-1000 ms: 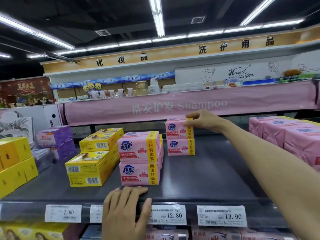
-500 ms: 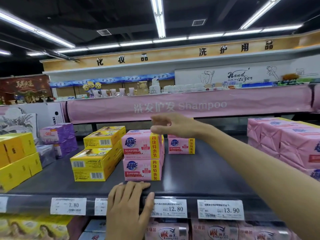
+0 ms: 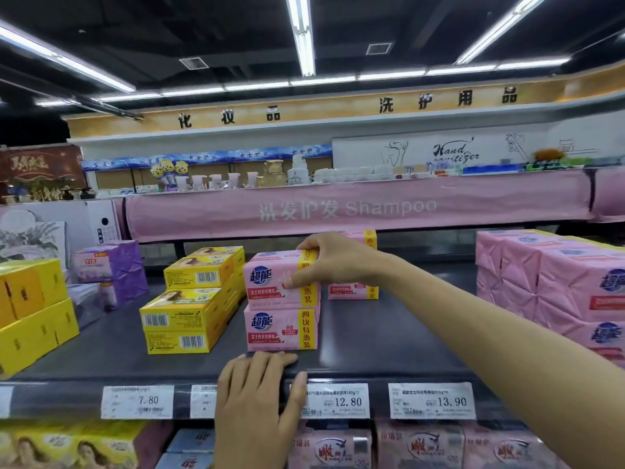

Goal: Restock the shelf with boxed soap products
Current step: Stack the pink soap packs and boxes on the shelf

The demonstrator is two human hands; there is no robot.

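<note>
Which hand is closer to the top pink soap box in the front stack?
Right. The right hand grips the top pink soap box at its right end; the left hand rests on the shelf edge below the stack.

Ceiling tube lights [image 3: 301, 35] casting bright, even light from overhead; ceiling [image 3: 135, 28] between them showing near black. Dark shelf [image 3: 372, 340] giving faint sheen, soft shadows. Wide lens bowing straight lines toward edges. Far wall sign [image 3: 453, 154] smearing; price labels [image 3: 431, 401] reading clearly.

Banner [image 3: 338, 211]: "Shampoo"; left price tag [image 3: 137, 401] 7.80; middle tag [image 3: 338, 401] 12.80; right tag [image 3: 433, 401] 13.90; top pink box [image 3: 270, 279]: 超能
</note>
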